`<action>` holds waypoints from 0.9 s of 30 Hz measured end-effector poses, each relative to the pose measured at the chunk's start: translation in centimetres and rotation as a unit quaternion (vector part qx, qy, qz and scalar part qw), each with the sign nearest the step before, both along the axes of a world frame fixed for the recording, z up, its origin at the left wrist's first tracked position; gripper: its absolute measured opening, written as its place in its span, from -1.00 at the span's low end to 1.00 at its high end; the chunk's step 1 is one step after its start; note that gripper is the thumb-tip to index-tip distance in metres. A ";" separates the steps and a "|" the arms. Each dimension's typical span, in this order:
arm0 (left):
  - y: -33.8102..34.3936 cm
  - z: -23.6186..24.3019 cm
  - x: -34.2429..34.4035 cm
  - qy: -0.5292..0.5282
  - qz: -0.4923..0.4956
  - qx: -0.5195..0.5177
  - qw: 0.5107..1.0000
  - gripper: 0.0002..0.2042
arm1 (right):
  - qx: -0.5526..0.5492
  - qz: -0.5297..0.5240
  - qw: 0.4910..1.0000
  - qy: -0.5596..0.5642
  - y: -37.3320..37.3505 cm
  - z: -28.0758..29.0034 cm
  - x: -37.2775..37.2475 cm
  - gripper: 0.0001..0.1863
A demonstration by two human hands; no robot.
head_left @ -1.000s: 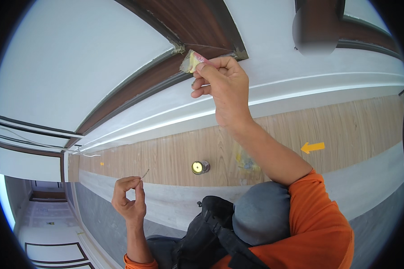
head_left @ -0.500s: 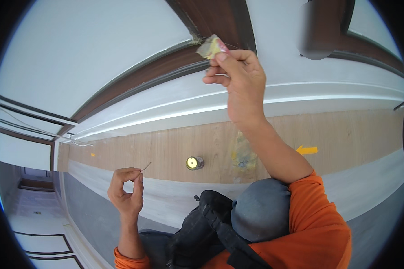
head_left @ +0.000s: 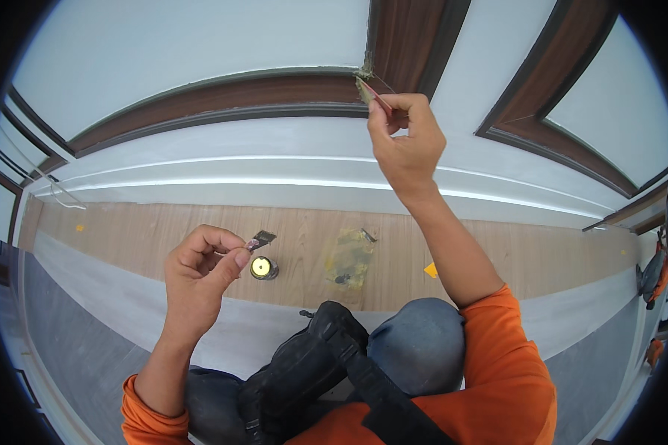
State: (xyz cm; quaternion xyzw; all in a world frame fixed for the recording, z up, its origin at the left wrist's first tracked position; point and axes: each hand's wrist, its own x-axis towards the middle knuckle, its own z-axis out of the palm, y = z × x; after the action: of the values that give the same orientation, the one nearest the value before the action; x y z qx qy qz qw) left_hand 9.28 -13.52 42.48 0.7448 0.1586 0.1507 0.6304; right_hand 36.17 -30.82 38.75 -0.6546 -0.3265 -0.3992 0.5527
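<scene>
My right hand [head_left: 410,144] pinches a small thin card [head_left: 371,93], reddish on one side and smeared with greenish-yellow paste. Turned nearly edge-on, the card is at the corner of a dark brown moulding [head_left: 297,89], where a lump of similar paste [head_left: 364,73] sits; whether they touch I cannot tell. My left hand [head_left: 199,271] is lower, over the floor, with thumb and fingers closed on a small flat piece [head_left: 263,239] coated in dark paste. Below that piece stands a short cylinder [head_left: 264,268] with a bright yellow top.
On the wood-look floor strip lies a clear plastic sheet [head_left: 351,256] with yellowish and dark smears. An orange-yellow marker [head_left: 430,271] is right of it. White baseboard [head_left: 274,170] runs along the wall. A thin cable [head_left: 56,185] hangs at the left. My knee [head_left: 419,345] and black bag [head_left: 304,371] are close.
The view has shifted and turned. My right hand's card has tilted from face-on to nearly edge-on against the corner. In my left hand, the piece has turned from edge-on to show its dark face.
</scene>
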 end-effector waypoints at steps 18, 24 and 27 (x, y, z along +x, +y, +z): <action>0.7 0.0 -0.4 0.045 0.053 -0.137 0.988 -0.84 | 0.119 0.373 0.835 0.387 -1.9 3.4 -2.9 -0.84; 0.6 0.4 -0.3 0.046 -0.002 -0.266 0.963 -0.81 | -0.006 0.617 0.597 0.512 0.4 3.4 -6.4 -0.79; 0.2 0.6 -0.4 0.052 -0.036 -0.302 0.951 -0.82 | -0.018 0.654 0.547 0.522 2.0 1.7 -6.6 -0.79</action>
State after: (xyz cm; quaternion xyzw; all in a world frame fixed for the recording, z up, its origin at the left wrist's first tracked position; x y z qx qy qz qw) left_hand 8.86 -13.33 43.03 0.5315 0.2021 0.0343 0.8219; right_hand 29.55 -28.85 40.47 -0.3627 -0.3258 0.4909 0.7220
